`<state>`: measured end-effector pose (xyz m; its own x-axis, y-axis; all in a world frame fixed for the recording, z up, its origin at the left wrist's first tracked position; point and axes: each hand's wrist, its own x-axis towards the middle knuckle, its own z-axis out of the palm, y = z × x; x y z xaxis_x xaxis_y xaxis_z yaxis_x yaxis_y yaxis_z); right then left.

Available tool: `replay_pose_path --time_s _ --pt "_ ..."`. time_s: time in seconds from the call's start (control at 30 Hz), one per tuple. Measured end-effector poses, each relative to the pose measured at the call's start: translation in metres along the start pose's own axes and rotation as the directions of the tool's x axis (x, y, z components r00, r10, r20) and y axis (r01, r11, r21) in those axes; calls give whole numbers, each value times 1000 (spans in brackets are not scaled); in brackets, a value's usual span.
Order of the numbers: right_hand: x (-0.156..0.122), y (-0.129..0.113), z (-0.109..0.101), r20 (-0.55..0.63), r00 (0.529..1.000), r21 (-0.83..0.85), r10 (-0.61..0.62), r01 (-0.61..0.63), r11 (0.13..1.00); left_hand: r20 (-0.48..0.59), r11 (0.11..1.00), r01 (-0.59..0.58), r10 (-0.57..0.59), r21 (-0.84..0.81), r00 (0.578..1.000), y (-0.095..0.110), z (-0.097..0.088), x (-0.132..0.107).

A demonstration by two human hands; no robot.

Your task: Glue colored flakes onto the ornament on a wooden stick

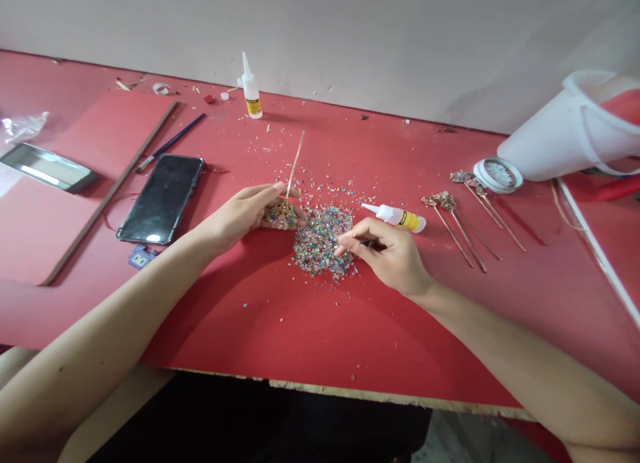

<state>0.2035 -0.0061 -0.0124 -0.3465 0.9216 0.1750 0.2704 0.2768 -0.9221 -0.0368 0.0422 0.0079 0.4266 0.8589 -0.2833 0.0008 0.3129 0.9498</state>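
Note:
My left hand (pixel 250 210) is closed on the ornamented head of a gold hair stick (pixel 293 173); its thin pin points up and away from me. A pile of small multicoloured stones (pixel 320 240) lies on the red table (pixel 280 323) between my hands. My right hand (pixel 393 253) rests at the pile's right edge, fingers pinched together at the stones; what they pinch is too small to make out. A small glue bottle (pixel 397 216) with a yellow label lies on its side just beyond my right hand.
Several finished hair sticks (pixel 465 216) lie to the right, near a round tin (pixel 497 174) and a white bag (pixel 565 133). A second glue bottle (pixel 251 93) stands at the back. A phone (pixel 163 196), a blue brush (pixel 170 143), a red board (pixel 75 183) and a tray (pixel 47 166) sit left.

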Motion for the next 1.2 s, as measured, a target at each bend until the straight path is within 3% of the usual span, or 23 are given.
replay_pose_path --time_s 0.17,0.4,0.63,0.97,1.2 --pt "3 -3 -1 -10 995 -66 -101 101 993 -14 1000 12 -12 7 1000 2 2 -1" --pt "5 -1 -1 -50 997 -23 63 -64 998 -33 1000 20 -20 -10 999 5 5 -1" --pt "5 -1 0 -44 993 -1 113 -113 994 -4 1000 5 -4 28 1000 2 1 -1" --pt "4 -1 0 -29 991 65 127 -125 990 -7 999 20 -20 -47 1000 5 4 -2" --pt "4 -2 0 -44 996 2 82 -82 997 10 999 9 -9 -42 1000 2 3 -2"
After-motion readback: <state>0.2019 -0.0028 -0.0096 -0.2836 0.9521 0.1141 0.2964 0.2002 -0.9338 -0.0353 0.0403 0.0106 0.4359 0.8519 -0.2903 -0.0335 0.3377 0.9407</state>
